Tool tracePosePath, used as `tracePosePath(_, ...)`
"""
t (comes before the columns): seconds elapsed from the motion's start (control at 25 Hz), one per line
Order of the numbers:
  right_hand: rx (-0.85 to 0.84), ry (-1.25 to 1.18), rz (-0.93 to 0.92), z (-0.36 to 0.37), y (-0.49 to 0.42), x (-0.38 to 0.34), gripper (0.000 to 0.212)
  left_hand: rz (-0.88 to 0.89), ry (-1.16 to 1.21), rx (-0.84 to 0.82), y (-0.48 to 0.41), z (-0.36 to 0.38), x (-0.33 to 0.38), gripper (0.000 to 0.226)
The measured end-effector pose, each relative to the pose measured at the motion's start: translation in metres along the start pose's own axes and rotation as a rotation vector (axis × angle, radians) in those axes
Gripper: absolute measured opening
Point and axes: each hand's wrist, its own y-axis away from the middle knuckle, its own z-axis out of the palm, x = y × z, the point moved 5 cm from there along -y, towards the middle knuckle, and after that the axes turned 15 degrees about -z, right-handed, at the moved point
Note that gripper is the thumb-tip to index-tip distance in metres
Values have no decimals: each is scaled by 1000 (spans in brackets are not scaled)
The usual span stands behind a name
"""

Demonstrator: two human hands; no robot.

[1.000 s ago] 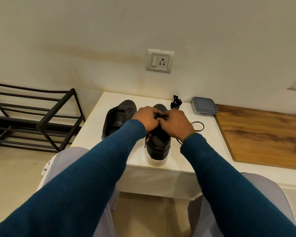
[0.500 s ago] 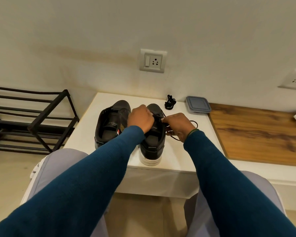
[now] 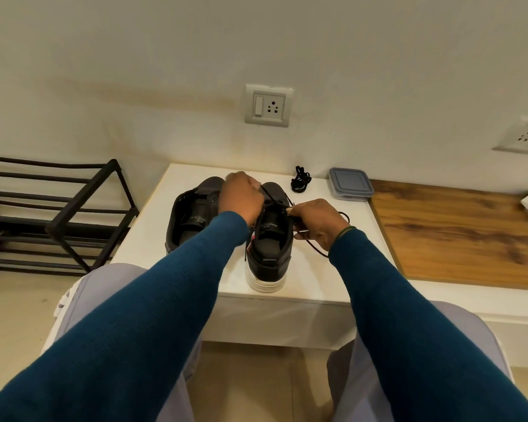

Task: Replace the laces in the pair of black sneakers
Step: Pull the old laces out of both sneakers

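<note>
Head view, bench: a white bench stands against the wall, with the person's knees in pale trousers below its near edge.
Sneakers: two black sneakers stand side by side on the bench, heels toward the person. The near sneaker has a white sole and sits at the front edge. The other sneaker is just to its left and slightly farther back.
Left hand: the left hand is curled over the forepart of the near sneaker, knuckles up. A strand of the lace runs out from under its fingers, so it appears to grip that strand.
Right hand: the right hand is at the right side of the same sneaker's opening. Its thumb and fingers pinch the lace, and the slack loops down past the wrist onto the bench.
Spare lace: a bundled black lace lies at the back of the bench, apart from the sneakers.
Container: a grey lidded box sits to the right of the bundle.
Surroundings: a wooden panel adjoins the bench on the right, a black shoe rack stands on the left, and a wall socket is above.
</note>
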Motion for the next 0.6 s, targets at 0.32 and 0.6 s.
tracePosePath(0.32,-13,57,-14,0,-1,0,17,466,-667,-74,18,27,15,41)
tracePosePath(0.6,-42,47,-47,0,0,0,18,406,-423,120,22,8,19,20)
